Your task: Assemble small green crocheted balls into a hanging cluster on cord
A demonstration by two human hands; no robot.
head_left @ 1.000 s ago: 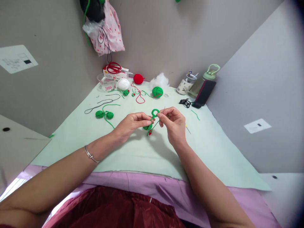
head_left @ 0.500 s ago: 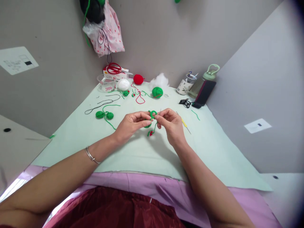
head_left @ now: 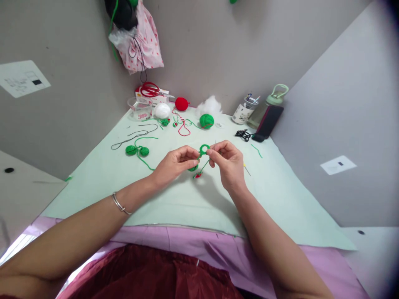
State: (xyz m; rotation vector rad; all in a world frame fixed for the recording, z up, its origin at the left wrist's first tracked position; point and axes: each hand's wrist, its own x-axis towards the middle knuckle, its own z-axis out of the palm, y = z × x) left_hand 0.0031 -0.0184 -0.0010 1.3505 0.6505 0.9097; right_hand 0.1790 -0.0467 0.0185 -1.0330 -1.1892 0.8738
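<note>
Both of my hands meet over the middle of the mat around a small green crocheted ring (head_left: 204, 145). My left hand (head_left: 173, 166) is closed, pinching the green work just below the ring; a green crocheted ball (head_left: 193, 167) shows under its fingertips. My right hand (head_left: 230, 164) is closed too, thumb and fingertips at the ring's right edge. A thin needle (head_left: 215, 143) pokes up by its fingers, its lower part hidden. From there a green strand runs down to a small red and green piece (head_left: 198, 175) hanging below.
Two green balls (head_left: 137, 150) joined by yarn lie left. Behind are red yarn (head_left: 181, 104), white yarn (head_left: 162, 110), green yarn (head_left: 206, 121), stuffing (head_left: 209, 106) and scissors (head_left: 150, 89). A bottle (head_left: 276, 99), phone (head_left: 268, 123) and black clip (head_left: 243, 134) sit right; a yellow-handled hook (head_left: 245, 165) is partly covered.
My right hand has shifted slightly right, covering more of the yellow hook. The ring has moved a little right and its hole shows wider. The green strand slants more.
</note>
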